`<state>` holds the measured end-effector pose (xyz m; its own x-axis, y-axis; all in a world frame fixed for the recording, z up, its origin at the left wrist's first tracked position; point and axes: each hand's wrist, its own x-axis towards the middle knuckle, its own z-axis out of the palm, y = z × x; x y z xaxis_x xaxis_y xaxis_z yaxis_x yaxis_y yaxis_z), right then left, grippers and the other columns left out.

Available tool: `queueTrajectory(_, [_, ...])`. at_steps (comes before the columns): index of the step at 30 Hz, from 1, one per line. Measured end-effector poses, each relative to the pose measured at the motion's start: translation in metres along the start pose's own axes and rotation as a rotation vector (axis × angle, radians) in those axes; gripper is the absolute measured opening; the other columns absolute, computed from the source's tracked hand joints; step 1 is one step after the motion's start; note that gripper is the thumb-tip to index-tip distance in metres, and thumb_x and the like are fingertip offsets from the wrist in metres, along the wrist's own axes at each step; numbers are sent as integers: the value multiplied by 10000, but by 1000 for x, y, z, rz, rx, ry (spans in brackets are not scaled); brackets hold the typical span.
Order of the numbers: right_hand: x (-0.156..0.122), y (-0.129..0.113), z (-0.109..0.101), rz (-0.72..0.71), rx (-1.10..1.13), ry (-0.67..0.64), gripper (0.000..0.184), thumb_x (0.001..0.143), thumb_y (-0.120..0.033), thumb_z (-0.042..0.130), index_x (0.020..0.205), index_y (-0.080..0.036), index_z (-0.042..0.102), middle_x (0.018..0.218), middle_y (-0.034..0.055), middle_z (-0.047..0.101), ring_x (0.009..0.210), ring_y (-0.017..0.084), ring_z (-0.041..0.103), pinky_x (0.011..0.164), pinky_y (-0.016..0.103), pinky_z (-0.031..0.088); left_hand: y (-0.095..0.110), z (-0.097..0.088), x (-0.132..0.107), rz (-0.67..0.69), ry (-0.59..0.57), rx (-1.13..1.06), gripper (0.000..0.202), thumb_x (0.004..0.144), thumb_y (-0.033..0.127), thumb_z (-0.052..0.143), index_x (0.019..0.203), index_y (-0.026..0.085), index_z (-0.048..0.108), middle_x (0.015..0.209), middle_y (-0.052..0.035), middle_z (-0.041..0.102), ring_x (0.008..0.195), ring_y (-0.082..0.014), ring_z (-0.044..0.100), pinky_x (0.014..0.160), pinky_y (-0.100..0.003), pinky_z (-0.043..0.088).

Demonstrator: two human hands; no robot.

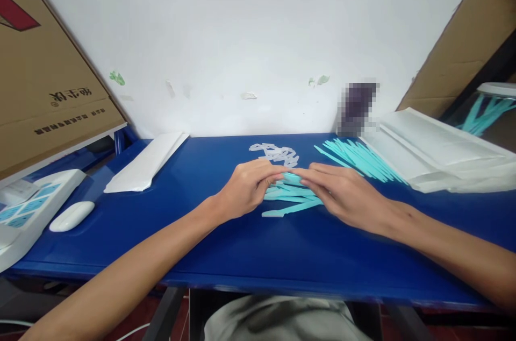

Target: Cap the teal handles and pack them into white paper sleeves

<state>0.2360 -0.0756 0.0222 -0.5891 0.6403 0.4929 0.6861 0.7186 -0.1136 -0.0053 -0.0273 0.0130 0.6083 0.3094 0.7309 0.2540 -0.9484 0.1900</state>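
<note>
On the blue counter (pixel 250 255), the left hand (pixel 245 187) and right hand (pixel 346 193) meet fingertip to fingertip over a small heap of teal strips (pixel 288 198). The fingers of both hands are drawn narrow and pinch one teal strip between them at the top of the heap; the rest lie just beneath and toward the person. Just beyond the fingertips sits a scatter of small white pieces (pixel 276 153). To the right lies a fanned bundle of teal sticks (pixel 357 158), touching a stack of white paper pouches (pixel 439 153). At far right a clear container (pixel 489 109) holds more teal sticks.
</note>
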Motion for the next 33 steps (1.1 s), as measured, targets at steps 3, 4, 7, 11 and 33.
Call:
queueTrajectory(3, [1,2,1,15,67,-38,328,1063,-295,367,1243,-190,620,898,54,675,760,167,618,649,280,427,-5,-5,1,39,-88,19,283,1051,234,442,1225,166,654,836,-50,710,740,-149,620,671,-252,488])
queueTrajectory(4, [1,3,3,29,73,-58,320,1063,-308,371,1223,-189,621,946,63,689,803,176,636,683,289,445,-8,-8,1,55,-145,41,295,1053,247,441,1241,155,650,845,-57,710,755,-155,622,682,-256,487])
queueTrajectory(7, [3,6,10,76,6,-113,335,1064,-345,361,1150,-173,636,995,87,698,834,203,648,713,324,464,-15,-15,2,33,-332,134,355,1063,308,410,1244,132,659,856,-80,700,798,-180,626,736,-287,490])
queueTrajectory(11, [6,5,22,42,-111,-166,373,1061,-314,347,1037,-138,675,960,118,664,863,234,617,734,355,458,-14,-15,1,-105,-487,217,594,991,580,471,1413,170,556,1239,-164,640,1112,-293,582,938,-430,471])
queueTrajectory(33, [2,3,-1,200,-125,-471,601,864,-544,562,1344,-183,573,1218,150,574,1081,342,588,872,460,471,-4,-4,-2,-283,-685,20,813,911,705,517,1511,166,416,1332,-143,524,1128,-289,501,947,-393,409])
